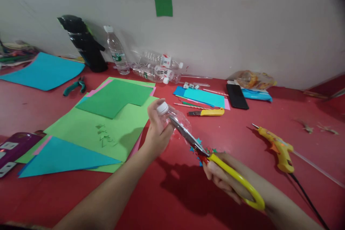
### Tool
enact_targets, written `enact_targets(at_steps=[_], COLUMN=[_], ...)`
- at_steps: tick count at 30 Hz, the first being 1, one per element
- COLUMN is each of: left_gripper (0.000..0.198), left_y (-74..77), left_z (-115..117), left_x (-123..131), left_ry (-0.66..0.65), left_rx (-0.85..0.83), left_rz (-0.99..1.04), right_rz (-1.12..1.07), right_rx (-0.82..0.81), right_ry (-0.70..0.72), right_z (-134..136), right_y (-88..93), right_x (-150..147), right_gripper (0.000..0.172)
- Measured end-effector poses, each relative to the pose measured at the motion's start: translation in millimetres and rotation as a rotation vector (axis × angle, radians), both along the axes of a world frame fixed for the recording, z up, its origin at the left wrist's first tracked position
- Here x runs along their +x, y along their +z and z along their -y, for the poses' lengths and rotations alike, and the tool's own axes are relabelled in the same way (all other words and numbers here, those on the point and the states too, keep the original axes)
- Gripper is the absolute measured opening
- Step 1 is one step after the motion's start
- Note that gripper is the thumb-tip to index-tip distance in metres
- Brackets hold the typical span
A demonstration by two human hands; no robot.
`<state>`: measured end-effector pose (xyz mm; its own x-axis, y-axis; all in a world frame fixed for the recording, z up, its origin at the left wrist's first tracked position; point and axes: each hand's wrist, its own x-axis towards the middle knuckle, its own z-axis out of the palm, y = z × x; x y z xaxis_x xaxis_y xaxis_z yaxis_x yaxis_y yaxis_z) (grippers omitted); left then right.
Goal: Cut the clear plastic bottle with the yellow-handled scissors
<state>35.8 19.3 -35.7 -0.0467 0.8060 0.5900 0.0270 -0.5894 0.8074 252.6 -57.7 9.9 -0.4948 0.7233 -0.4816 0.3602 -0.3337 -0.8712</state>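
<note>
My left hand (156, 129) is wrapped round the neck end of a clear plastic bottle top (180, 122) with a white cap (162, 107), held above the red table. My right hand (226, 179) grips yellow-handled scissors (215, 160). Their metal blades reach up and left against the clear plastic. Small coloured paper stars (199, 143) lie on the table under the blades.
Green, blue and pink paper sheets (102, 122) lie to the left. A yellow glue gun (277, 147) with its cord lies at the right. A yellow utility knife (208, 112), pencils, a black phone (237, 96), several plastic bottles (156, 68), pliers (75, 87) and a black flask (86, 43) stand further back.
</note>
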Motion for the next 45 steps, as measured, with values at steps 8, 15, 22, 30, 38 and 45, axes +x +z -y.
enact_targets(at_steps=[8, 15, 22, 30, 38, 45], left_gripper=[0.047, 0.051, 0.049, 0.045, 0.053, 0.048], left_y=[6.2, 9.9, 26.8, 36.6, 34.4, 35.4], left_z=[-17, -3, 7, 9, 9, 3], left_x=[-17, -5, -7, -1, -3, -7], left_ry=[0.088, -0.136, -0.423, -0.325, -0.356, -0.300], left_rx=[-0.232, -0.423, -0.445, -0.557, -0.564, -0.547], left_rz=[0.298, 0.282, 0.487, 0.658, 0.702, 0.735], right_rz=[-0.019, 0.100, 0.154, 0.173, 0.185, 0.164], right_rx=[0.119, 0.198, 0.216, 0.239, 0.229, 0.235], right_ry=[0.055, -0.036, -0.031, -0.029, -0.017, -0.029], right_z=[-7, -11, -14, -17, -17, -17], right_y=[-0.1, -9.3, -14.6, -13.3, -10.4, -17.0], right_x=[8, 6, 5, 2, 1, 10], right_gripper=[0.063, 0.057, 0.057, 0.054, 0.043, 0.048])
